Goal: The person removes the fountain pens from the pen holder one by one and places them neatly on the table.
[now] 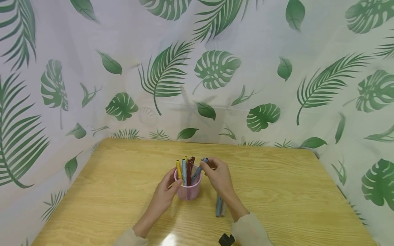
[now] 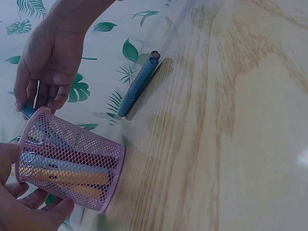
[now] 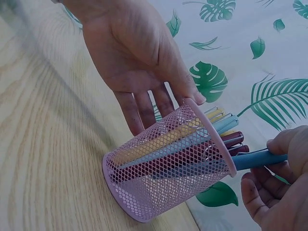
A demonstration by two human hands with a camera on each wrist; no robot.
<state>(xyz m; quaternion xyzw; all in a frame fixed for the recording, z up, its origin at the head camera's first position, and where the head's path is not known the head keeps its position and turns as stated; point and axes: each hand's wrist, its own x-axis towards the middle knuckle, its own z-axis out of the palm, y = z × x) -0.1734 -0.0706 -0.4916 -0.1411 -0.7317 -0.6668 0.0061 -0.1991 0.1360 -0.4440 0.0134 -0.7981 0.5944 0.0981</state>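
A pink mesh pen holder (image 1: 188, 194) stands upright on the table, with yellow, light blue and dark red pens in it. My left hand (image 1: 164, 194) grips its left side, thumb near the rim and fingers round the mesh. In my right hand (image 1: 220, 175), thumb and fingers pinch the upper end of a blue pen (image 3: 260, 159). That pen leans against the right of the rim, its lower part inside the holder behind the mesh. Near my right forearm, another blue pen (image 1: 219, 206) lies on the table beside a greyish pen (image 1: 223, 209).
The wooden table (image 1: 129, 171) reaches back to a white cloth (image 1: 172, 126) printed with green leaves, which also hangs at both sides. A small black object (image 1: 226, 240) shows by the right sleeve (image 1: 250, 230) at the bottom of the head view.
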